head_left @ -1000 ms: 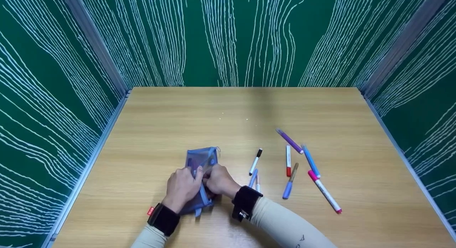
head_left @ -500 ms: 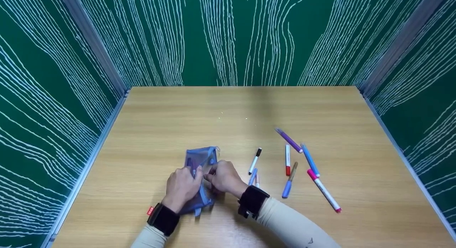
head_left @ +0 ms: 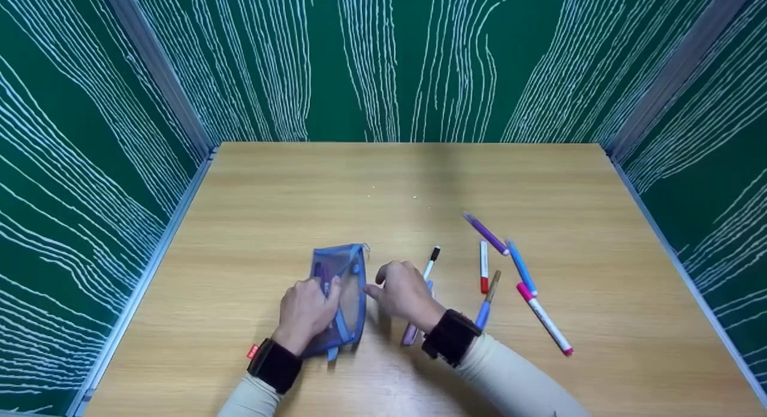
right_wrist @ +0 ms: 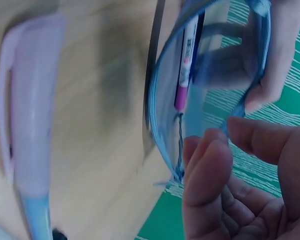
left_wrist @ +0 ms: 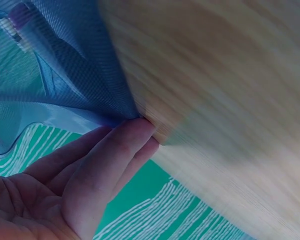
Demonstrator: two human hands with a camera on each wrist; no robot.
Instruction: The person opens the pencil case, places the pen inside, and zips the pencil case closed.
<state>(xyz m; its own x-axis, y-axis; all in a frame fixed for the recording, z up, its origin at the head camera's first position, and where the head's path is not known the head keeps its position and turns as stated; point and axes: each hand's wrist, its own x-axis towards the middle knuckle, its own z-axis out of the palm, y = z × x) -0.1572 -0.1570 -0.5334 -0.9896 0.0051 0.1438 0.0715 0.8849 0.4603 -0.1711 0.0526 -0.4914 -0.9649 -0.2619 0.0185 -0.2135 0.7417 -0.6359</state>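
Keep your left hand (head_left: pixel 307 312) pinching the blue mesh zip pouch (head_left: pixel 338 297) open on the wooden worktop (head_left: pixel 383 183), while your right hand (head_left: pixel 404 291), fingers (right_wrist: pixel 210 185) loosely spread and empty just right of the pouch, picks the nearest lilac marker (head_left: pixel 412 332).

This looks like a staged recording booth rather than a lived-in room. A plain wooden table (head_left: pixel 407 183) is boxed in on three sides by green panels (head_left: pixel 383 57) printed with white wavy lines, joined at the corners by grey metal posts (head_left: pixel 157 69). Only a few markers (head_left: pixel 521 267) and a mesh pouch (head_left: pixel 341 267) lie on it.
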